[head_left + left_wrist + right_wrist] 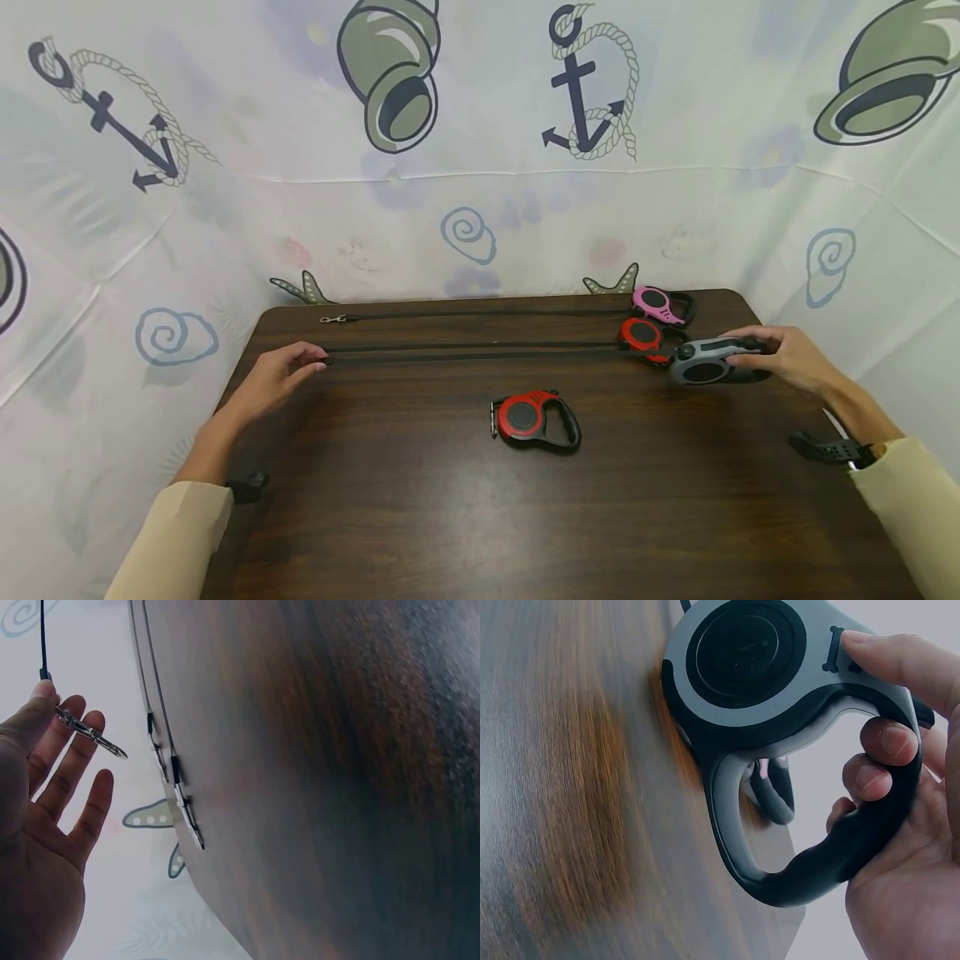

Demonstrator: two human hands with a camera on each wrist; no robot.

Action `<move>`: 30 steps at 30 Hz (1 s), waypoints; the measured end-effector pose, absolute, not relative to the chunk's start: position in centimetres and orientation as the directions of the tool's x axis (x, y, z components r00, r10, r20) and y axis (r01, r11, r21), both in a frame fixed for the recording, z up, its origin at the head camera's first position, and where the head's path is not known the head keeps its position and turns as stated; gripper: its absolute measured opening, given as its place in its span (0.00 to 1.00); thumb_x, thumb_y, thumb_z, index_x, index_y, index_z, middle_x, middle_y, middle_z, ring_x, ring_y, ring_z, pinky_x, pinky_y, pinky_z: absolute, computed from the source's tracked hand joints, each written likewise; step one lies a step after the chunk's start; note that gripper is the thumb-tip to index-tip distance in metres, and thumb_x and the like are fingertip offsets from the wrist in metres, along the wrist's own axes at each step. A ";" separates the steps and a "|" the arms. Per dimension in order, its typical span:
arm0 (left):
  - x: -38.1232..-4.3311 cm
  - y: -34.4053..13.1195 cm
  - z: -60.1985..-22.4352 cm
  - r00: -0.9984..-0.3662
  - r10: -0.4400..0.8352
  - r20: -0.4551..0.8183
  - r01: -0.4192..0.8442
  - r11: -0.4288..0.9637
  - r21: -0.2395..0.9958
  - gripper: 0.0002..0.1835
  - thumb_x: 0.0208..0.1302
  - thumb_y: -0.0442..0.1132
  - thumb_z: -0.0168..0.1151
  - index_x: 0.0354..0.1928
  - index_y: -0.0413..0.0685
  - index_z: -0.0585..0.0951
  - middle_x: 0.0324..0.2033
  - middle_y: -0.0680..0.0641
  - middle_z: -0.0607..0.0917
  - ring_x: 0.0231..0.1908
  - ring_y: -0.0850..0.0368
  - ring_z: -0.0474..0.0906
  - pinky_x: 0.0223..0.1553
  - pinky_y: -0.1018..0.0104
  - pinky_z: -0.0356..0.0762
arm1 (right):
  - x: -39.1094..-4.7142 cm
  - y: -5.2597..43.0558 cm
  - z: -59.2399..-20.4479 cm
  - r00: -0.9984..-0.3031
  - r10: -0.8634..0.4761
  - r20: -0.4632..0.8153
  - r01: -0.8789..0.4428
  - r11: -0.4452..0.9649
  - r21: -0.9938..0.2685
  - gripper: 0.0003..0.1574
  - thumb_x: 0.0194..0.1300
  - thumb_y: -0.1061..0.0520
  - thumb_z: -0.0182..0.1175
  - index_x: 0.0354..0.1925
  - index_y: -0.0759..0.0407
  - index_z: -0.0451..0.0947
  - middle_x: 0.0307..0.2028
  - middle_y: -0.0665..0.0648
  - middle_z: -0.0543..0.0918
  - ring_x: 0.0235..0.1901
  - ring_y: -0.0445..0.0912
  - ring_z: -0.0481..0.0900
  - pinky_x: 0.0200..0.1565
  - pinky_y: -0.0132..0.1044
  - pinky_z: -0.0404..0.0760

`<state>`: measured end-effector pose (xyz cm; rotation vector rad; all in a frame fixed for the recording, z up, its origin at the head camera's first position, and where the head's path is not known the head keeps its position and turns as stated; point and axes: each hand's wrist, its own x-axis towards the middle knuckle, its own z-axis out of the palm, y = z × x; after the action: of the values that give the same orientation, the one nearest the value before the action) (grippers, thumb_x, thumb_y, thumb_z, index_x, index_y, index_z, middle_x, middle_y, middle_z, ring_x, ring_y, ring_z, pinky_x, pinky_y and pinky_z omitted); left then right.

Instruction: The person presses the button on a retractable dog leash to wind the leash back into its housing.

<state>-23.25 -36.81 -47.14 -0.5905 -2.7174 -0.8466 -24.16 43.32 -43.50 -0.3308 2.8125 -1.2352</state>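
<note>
My right hand (787, 357) grips the black handle of a grey retractable dog leash (703, 362), held above the table's right side. In the right wrist view its fingers (889, 742) wrap the handle loop while the thumb lies on the grey casing. A black cord (480, 357) stretches taut leftward from the casing to my left hand (288, 371). There the thumb and index finger pinch the cord's end, close to its metal clip (90, 732). The other left fingers are spread. Behind lie a red retractable leash (642, 333) and a pink one (652, 302), both with cords extended left.
Another red retractable leash (525, 417), its cord wound in, lies mid-table on the dark wooden table (420, 517). Two metal clips (187, 814) of the extended leashes rest near the far left edge. A white printed curtain (480, 125) surrounds the back and sides.
</note>
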 end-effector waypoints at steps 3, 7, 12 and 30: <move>-23.3 -36.5 -46.9 -0.889 0.311 0.336 0.446 0.755 0.481 0.11 0.66 0.27 0.72 0.50 0.37 0.85 0.41 0.42 0.91 0.41 0.47 0.87 0.43 0.53 0.86 | -24.1 42.9 -43.5 -0.970 -0.232 0.066 -0.204 0.646 -0.735 0.24 0.69 0.58 0.72 0.60 0.66 0.82 0.39 0.46 0.86 0.34 0.41 0.79 0.36 0.33 0.78; -23.3 -36.1 -46.8 -0.885 0.319 0.339 0.454 0.752 0.477 0.11 0.66 0.27 0.72 0.49 0.37 0.85 0.40 0.42 0.91 0.39 0.48 0.87 0.41 0.70 0.83 | -24.1 42.2 -43.4 -0.966 -0.246 0.085 -0.229 0.650 -0.725 0.24 0.69 0.58 0.72 0.60 0.66 0.83 0.40 0.44 0.86 0.36 0.39 0.79 0.38 0.31 0.78; -23.3 -35.7 -46.8 -0.875 0.335 0.351 0.475 0.737 0.481 0.11 0.66 0.27 0.71 0.49 0.37 0.85 0.40 0.42 0.91 0.38 0.51 0.87 0.40 0.82 0.76 | -24.2 41.5 -43.3 -0.962 -0.258 0.091 -0.242 0.645 -0.725 0.24 0.69 0.57 0.72 0.60 0.65 0.83 0.41 0.43 0.86 0.38 0.40 0.80 0.39 0.31 0.78; -23.4 -34.9 -46.5 -0.877 0.332 0.348 0.471 0.737 0.484 0.11 0.67 0.28 0.71 0.50 0.37 0.85 0.41 0.42 0.91 0.41 0.46 0.88 0.43 0.81 0.77 | -24.0 39.5 -42.6 -0.949 -0.291 0.124 -0.284 0.611 -0.739 0.24 0.68 0.59 0.73 0.59 0.63 0.84 0.41 0.46 0.88 0.35 0.41 0.80 0.36 0.32 0.77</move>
<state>-23.42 -34.91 -46.51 -0.6345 -2.7008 -0.8483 -24.05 39.52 -42.56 -0.5016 2.8121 -1.2867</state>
